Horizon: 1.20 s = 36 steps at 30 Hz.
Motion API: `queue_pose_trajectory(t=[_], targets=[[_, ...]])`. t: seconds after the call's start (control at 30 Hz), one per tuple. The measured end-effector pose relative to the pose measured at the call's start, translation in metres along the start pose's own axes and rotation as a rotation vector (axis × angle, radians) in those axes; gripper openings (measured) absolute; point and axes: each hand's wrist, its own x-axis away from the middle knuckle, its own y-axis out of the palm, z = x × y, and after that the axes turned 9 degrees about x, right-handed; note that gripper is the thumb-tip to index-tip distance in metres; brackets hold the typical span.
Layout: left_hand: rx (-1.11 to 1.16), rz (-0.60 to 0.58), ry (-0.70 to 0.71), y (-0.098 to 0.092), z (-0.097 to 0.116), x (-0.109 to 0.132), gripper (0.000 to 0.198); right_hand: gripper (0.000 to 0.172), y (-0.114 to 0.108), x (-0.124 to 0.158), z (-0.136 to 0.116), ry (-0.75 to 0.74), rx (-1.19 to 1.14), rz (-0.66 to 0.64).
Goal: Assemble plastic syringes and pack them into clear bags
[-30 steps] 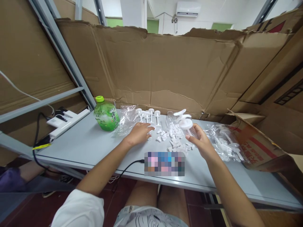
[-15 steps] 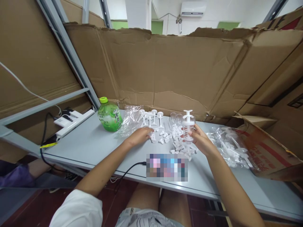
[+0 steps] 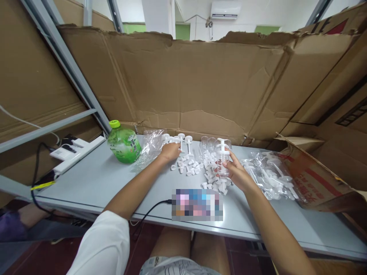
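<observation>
My right hand (image 3: 236,172) is wrapped round a clear plastic cylinder (image 3: 223,163), held upright, with a white T-handled plunger (image 3: 223,144) in its top. At the back of the table, white plungers (image 3: 188,142) with round discs stand in a group. Among them is my left hand (image 3: 171,151), its fingers closed on one plunger; the hand partly hides it. Small white plastic parts (image 3: 189,166) lie in front of that hand. Another heap of white pieces (image 3: 213,179) spreads below the held cylinder. Clear cylinders (image 3: 204,142) stand behind the heap.
A green bottle (image 3: 124,143) and a crumpled clear bag (image 3: 150,147) are on the left. A bag of white parts (image 3: 272,173) lies by a cardboard box (image 3: 315,172). A blurred-out phone-like object (image 3: 197,205) with a cable is near the front edge. A power strip (image 3: 80,154) lies far left.
My left hand has moved from the small white parts back to the standing plungers. My right hand still holds the cylinder, now slightly lower. The view has shifted a little.
</observation>
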Motion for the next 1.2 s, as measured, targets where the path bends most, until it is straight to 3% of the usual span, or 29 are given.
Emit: queue_pose_trajectory(t=[0.23,0.47,0.57,0.67,0.8,0.9,1.07,1.2], targets=[[0.025,-0.088,0.012,0.002,0.003,-0.005,0.022,0.042,-0.006,-0.001,0.0,-0.034,0.024,0.132],[0.093,-0.099,0.163,0.01,0.004,-0.004,0.02,0.04,-0.005,-0.002,0.004,-0.052,0.047,0.142],[0.112,-0.063,0.198,0.008,0.003,0.001,0.022,0.039,-0.003,-0.002,0.003,-0.05,0.007,0.155],[0.114,0.044,0.187,-0.004,0.0,0.014,0.032,0.036,-0.003,-0.002,0.0,-0.017,-0.024,0.172],[0.015,0.133,0.124,-0.028,-0.019,0.045,0.033,0.032,-0.006,-0.002,-0.001,-0.003,0.002,0.164],[-0.065,0.048,0.077,-0.038,-0.046,0.072,0.039,0.029,-0.007,-0.002,0.001,-0.026,0.026,0.176],[0.037,-0.13,0.098,-0.03,-0.085,0.106,0.042,0.043,-0.001,0.0,0.002,-0.037,-0.059,0.167],[0.107,-0.053,0.128,-0.018,-0.092,0.122,0.046,0.045,0.006,0.003,0.005,-0.027,-0.059,0.076]])
